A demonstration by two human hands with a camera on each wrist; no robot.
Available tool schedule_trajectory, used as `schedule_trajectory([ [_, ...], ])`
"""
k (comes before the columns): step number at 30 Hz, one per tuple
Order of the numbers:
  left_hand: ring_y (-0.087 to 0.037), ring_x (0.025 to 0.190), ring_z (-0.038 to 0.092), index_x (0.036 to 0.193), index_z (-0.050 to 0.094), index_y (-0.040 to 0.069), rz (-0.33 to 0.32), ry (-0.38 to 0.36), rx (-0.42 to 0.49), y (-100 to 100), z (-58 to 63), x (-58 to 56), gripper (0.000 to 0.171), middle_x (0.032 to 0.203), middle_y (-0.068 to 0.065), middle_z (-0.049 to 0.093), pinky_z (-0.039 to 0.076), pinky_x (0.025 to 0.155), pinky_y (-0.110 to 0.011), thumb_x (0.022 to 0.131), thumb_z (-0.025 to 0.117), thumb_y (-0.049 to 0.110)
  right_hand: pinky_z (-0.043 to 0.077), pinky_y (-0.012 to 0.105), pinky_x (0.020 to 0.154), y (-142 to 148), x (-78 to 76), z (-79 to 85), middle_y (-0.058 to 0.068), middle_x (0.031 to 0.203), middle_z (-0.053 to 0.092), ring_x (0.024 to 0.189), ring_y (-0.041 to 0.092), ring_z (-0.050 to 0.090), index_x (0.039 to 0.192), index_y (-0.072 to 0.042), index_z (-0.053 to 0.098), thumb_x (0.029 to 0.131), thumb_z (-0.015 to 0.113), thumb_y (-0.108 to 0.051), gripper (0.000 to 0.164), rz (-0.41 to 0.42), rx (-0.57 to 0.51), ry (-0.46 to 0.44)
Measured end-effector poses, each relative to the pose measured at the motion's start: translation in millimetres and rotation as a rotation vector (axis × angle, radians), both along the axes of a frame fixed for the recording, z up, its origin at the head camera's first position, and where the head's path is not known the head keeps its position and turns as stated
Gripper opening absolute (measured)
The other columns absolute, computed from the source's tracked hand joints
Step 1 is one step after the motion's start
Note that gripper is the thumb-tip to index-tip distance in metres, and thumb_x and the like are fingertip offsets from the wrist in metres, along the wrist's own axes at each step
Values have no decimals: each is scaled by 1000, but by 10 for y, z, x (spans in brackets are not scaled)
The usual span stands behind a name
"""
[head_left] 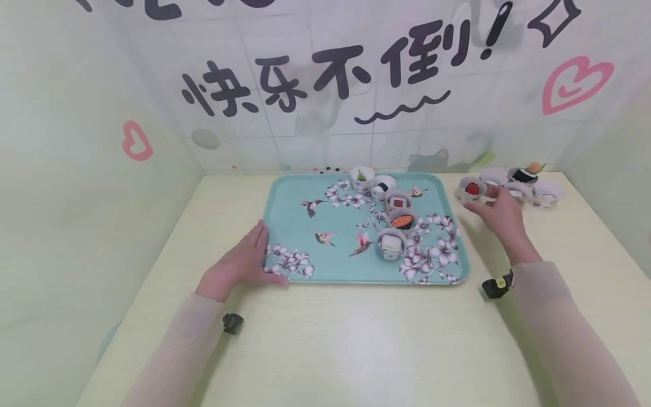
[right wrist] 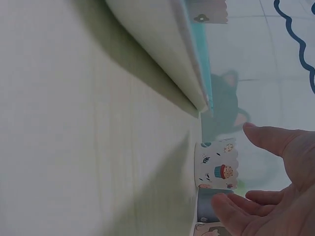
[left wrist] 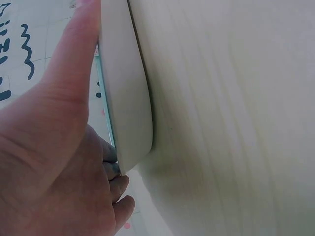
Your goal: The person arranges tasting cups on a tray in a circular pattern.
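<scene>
My left hand [head_left: 244,257] rests against the front left corner of a turquoise tray [head_left: 300,254] with birds and blossoms. Its fingers lie along the left edge and its thumb along the front rim. Off the tray's right side, my right hand [head_left: 500,217] reaches among several patterned paper cups. Its spread thumb and fingers stand at a paper cup [right wrist: 216,164] holding a red piece [head_left: 472,189]; the right wrist view shows the thumb apart from that cup. Beside it, a grey cup [right wrist: 206,204] is partly hidden by the fingers.
On the tray, a slanting row of paper cups holds sushi-like pieces, including an orange-topped one [head_left: 402,221] and a white one [head_left: 391,244]. Behind my right hand stand more cups, one with a dark piece and orange ball [head_left: 535,167]. A printed wall [head_left: 325,152] borders the table [head_left: 356,339].
</scene>
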State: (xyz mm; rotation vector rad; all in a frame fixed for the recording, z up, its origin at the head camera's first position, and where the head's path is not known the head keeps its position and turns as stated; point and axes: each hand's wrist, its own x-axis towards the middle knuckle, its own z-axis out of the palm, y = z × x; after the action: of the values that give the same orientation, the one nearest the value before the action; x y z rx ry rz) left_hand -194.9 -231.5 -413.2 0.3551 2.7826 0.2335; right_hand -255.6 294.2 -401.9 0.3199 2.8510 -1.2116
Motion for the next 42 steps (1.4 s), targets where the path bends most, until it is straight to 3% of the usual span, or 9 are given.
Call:
schedule_trajectory([
  [8,-44,154,5,156,0,-9,-3,-2,-5,13,-2,2,147,166,-26,-6,21,125,-55,64,77,76,35,61,115,25,-125,-13,38,154,27,141,52,33,153,12,16,96,61,-43,91,-2,-40,-76],
  [18,-46,153,7,155,3,-11,-4,17,5,7,27,18,144,165,-29,-2,22,124,-56,65,78,73,32,56,118,47,-238,-71,34,157,27,143,46,33,154,8,15,96,63,-39,89,-27,-162,-56],
  [34,-46,153,8,155,4,-11,-10,29,11,-2,9,18,144,165,-29,-1,23,124,-56,65,78,73,32,60,117,28,-331,-76,35,155,28,140,49,34,155,6,16,96,66,-30,85,5,-92,-23],
  [42,-46,153,8,155,2,-11,-1,18,6,4,25,15,145,165,-29,-2,22,124,-56,65,77,74,36,62,112,16,-364,-76,36,149,36,134,50,38,150,8,29,97,63,-34,75,10,-11,-30],
])
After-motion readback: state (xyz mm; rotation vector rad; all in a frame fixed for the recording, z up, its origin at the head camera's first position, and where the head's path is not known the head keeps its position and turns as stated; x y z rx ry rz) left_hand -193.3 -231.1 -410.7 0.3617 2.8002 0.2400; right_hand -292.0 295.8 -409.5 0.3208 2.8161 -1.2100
